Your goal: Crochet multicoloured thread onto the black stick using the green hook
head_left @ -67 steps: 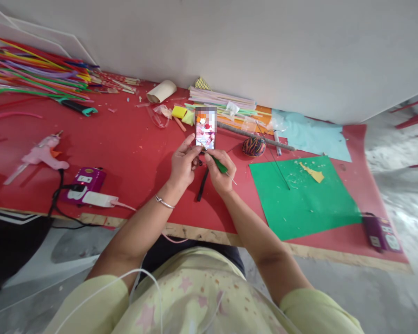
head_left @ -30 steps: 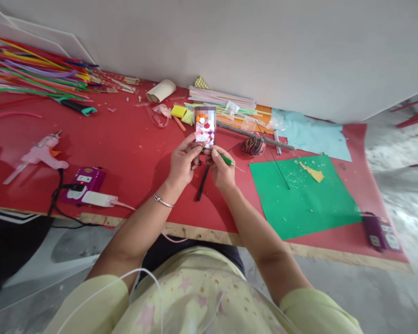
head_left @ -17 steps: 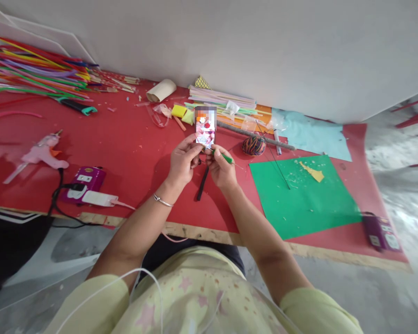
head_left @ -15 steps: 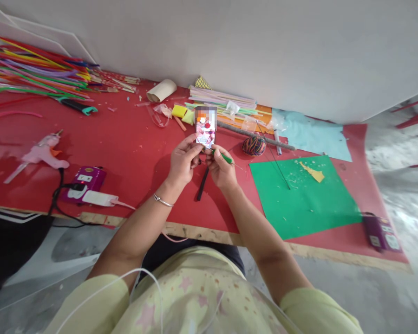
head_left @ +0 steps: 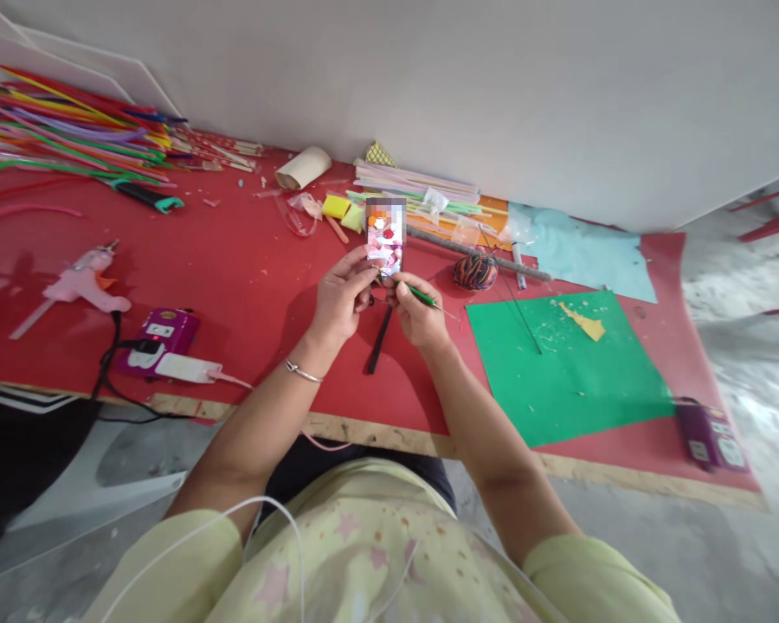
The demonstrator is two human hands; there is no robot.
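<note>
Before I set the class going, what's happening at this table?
One person's right hand holds a slim green-handled tool close to the left hand; what, if anything, that one pinches is too small to make out. A lit phone is just beyond them, and a multicoloured yarn ball lies to the right on the red table.

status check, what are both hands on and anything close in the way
Right hand gripping green-handled tool. Left hand fingertips close by, anything held too small to make out. Phone just beyond fingertips, black strip between wrists.
</note>
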